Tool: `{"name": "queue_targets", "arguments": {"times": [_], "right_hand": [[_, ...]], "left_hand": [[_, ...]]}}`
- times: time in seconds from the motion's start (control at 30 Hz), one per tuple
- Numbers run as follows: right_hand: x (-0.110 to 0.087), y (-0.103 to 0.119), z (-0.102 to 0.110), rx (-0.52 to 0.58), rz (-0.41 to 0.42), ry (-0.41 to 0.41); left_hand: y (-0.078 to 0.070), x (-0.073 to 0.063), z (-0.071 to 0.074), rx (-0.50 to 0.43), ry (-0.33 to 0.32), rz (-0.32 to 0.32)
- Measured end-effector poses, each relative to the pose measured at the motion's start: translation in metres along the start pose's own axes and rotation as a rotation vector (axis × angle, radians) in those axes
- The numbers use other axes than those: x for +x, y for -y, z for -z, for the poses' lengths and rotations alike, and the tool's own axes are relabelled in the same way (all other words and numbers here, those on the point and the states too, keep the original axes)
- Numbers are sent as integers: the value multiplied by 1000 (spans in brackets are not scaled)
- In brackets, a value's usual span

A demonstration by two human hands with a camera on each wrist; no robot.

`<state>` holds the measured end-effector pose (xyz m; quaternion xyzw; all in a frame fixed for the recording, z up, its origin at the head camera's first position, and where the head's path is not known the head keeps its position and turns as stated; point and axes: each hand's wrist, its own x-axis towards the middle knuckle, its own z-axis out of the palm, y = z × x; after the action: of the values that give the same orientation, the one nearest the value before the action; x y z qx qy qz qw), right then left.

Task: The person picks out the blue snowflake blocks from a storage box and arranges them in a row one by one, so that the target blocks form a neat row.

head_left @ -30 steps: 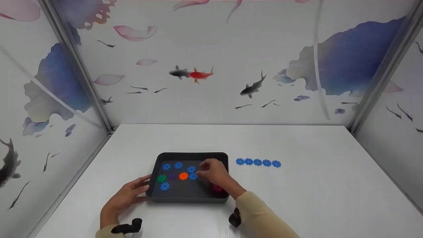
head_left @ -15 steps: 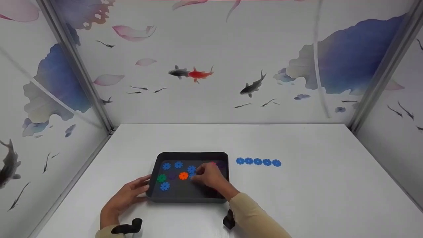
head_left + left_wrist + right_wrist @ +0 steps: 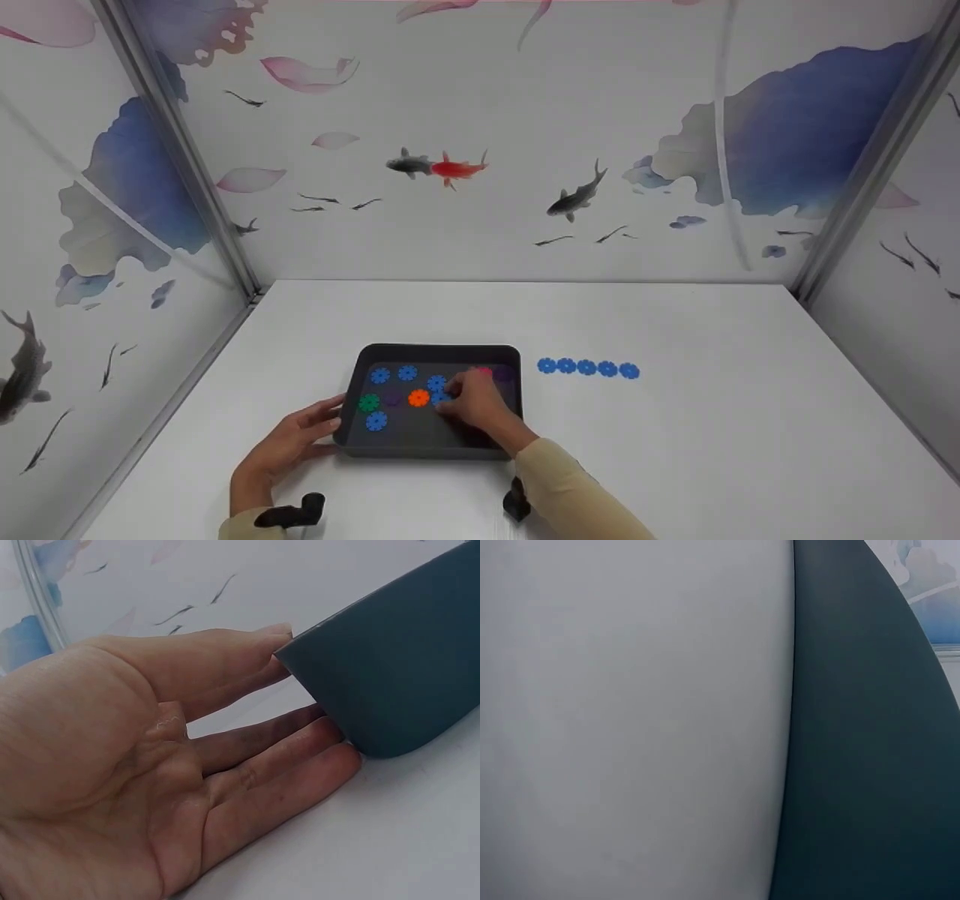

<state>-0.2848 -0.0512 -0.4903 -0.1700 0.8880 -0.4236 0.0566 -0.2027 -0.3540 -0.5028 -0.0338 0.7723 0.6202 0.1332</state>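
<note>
The dark tray (image 3: 420, 453) sits on the white table, holding several flower-shaped plastic discs. My left hand (image 3: 289, 444) touches its left side with nearly straight fingers; in the left wrist view, the fingertips meet the tray wall (image 3: 397, 675). Inside the tray, my right hand (image 3: 478, 401) has thumb and index finger around a blue flower-shaped disc (image 3: 438, 399), partly covered by the fingers. Another blue disc (image 3: 436, 383) lies just behind it. An orange disc (image 3: 418, 398) is to the left. The right wrist view shows the tray's outer wall (image 3: 870, 727), not the hand.
A row of several blue discs (image 3: 587, 367) lies on the table, right of the tray. Also in the tray are a green disc (image 3: 369, 403), a purple disc (image 3: 503, 373) and a pink disc (image 3: 484, 371), partly hidden. Printed walls (image 3: 480, 225) enclose the table.
My right hand has come down and slightly left, bringing its fingertips to the blue disc. The left hand stays at the tray's side. The row of discs is unchanged.
</note>
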Motion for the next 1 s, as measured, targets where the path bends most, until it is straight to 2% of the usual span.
{"name": "queue_targets", "arguments": {"times": [0.13, 0.33, 0.6, 1.0], "right_hand": [[-2, 1, 0, -39, 22, -13], [-3, 3, 0, -106, 5, -12], [-1, 7, -1, -97, -53, 43], [-2, 6, 2, -121, -7, 90]], "left_hand": [[0, 1, -1, -9, -7, 3], [0, 2, 0, -16, 6, -5], [1, 2, 1, -14, 4, -8], [0, 1, 0, 3, -22, 10]]}}
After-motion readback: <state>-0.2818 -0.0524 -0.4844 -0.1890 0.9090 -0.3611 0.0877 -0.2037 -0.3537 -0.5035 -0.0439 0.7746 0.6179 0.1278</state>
